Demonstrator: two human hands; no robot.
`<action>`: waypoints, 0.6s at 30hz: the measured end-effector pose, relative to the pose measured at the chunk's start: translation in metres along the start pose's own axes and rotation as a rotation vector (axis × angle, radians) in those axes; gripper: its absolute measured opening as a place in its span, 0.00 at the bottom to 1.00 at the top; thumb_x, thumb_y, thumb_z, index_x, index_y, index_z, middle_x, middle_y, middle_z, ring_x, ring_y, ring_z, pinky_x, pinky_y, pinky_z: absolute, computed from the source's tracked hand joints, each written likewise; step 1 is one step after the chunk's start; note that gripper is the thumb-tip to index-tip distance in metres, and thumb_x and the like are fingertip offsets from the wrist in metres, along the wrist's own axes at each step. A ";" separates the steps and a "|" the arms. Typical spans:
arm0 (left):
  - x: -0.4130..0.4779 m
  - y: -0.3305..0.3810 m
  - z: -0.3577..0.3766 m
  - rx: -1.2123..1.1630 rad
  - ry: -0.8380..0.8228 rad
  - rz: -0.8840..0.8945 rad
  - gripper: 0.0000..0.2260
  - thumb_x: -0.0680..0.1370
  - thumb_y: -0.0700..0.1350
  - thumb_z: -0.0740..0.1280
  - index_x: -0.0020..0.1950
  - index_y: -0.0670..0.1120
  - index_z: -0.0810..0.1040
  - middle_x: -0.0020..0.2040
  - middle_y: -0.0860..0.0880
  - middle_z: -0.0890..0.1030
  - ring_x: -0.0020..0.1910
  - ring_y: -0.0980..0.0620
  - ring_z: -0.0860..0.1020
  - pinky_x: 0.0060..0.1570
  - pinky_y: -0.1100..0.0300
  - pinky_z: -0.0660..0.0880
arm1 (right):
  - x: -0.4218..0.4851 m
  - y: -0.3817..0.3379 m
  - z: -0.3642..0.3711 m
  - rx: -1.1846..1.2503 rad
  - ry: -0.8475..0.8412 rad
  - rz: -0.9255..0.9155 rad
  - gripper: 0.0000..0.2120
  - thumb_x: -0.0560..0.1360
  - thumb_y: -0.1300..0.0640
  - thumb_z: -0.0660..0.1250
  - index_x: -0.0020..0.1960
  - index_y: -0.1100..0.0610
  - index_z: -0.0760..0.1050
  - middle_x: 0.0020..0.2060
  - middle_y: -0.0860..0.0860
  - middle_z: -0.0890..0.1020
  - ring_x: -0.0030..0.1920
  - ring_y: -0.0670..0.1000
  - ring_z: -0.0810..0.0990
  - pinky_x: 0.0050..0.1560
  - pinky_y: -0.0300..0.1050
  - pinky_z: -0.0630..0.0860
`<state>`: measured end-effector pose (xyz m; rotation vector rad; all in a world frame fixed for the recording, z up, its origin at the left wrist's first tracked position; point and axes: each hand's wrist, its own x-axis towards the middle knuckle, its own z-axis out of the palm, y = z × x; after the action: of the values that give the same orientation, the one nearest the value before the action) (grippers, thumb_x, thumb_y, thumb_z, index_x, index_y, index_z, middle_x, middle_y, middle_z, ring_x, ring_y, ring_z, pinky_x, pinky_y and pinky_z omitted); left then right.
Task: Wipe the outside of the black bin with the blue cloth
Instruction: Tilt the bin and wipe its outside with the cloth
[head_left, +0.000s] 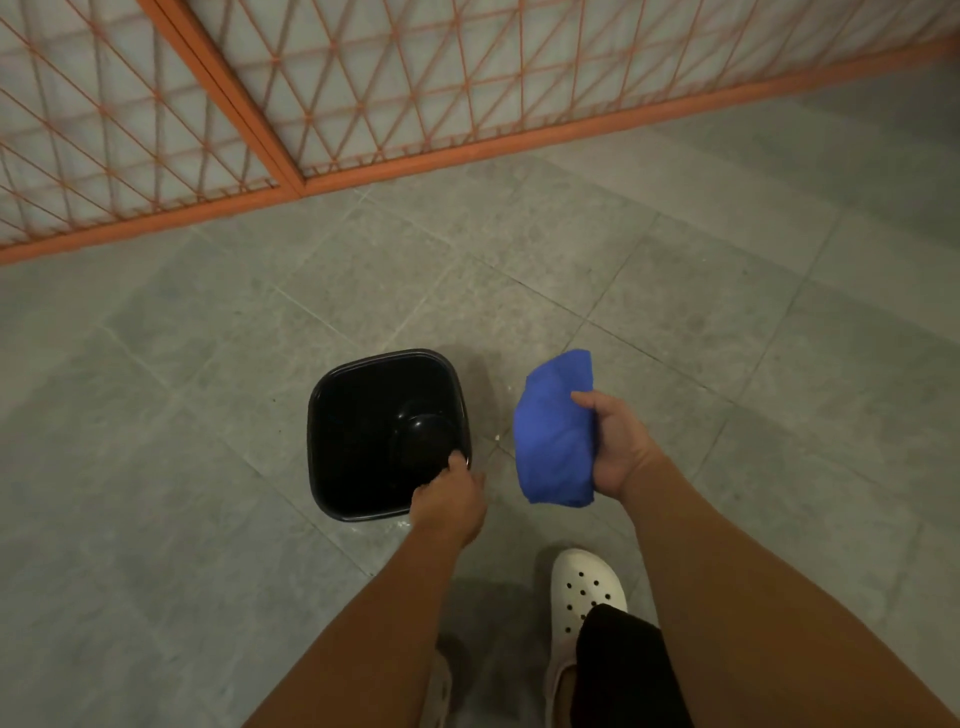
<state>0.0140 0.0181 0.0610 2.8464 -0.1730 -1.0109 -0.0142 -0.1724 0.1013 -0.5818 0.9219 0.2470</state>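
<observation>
Head view: the black bin (340, 447) stands upright and open-topped on the grey tiled floor (208, 338), left of centre. The left hand (449, 499) grips its near right corner, fingers curled over the rim. To the right of the bin and clear of it, the right hand (615, 447) clutches the bunched blue cloth (553, 431), thumb on top. A white perforated clog (584, 587) is planted nearer, at the right. An orange lattice partition (311, 93) runs along the far side.

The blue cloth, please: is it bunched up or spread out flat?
Bunched up. The blue fabric cloth sits as a thick folded wad gripped in the right hand, clear of the square black plastic bin.
</observation>
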 end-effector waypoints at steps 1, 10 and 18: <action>0.001 -0.002 0.000 0.007 0.013 0.005 0.18 0.82 0.53 0.50 0.69 0.45 0.62 0.60 0.40 0.78 0.59 0.40 0.76 0.55 0.49 0.69 | 0.002 0.002 0.000 0.030 -0.011 0.006 0.19 0.74 0.54 0.60 0.60 0.62 0.74 0.51 0.59 0.82 0.51 0.59 0.80 0.50 0.52 0.75; 0.002 -0.032 -0.018 0.065 0.331 0.095 0.09 0.82 0.48 0.54 0.55 0.43 0.68 0.40 0.45 0.81 0.40 0.43 0.82 0.32 0.57 0.67 | 0.025 0.026 0.007 0.046 0.171 0.041 0.20 0.78 0.54 0.61 0.66 0.63 0.69 0.62 0.60 0.76 0.60 0.59 0.75 0.60 0.54 0.72; 0.012 -0.058 -0.070 -0.139 0.484 0.005 0.09 0.82 0.45 0.54 0.51 0.41 0.70 0.34 0.49 0.72 0.31 0.49 0.73 0.28 0.59 0.64 | 0.044 0.060 0.023 -0.516 0.266 -0.117 0.16 0.80 0.56 0.55 0.65 0.62 0.69 0.61 0.61 0.75 0.61 0.62 0.74 0.56 0.55 0.71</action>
<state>0.0714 0.0786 0.0985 2.8543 -0.0595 -0.2957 0.0006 -0.1121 0.0547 -1.1632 1.0812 0.3094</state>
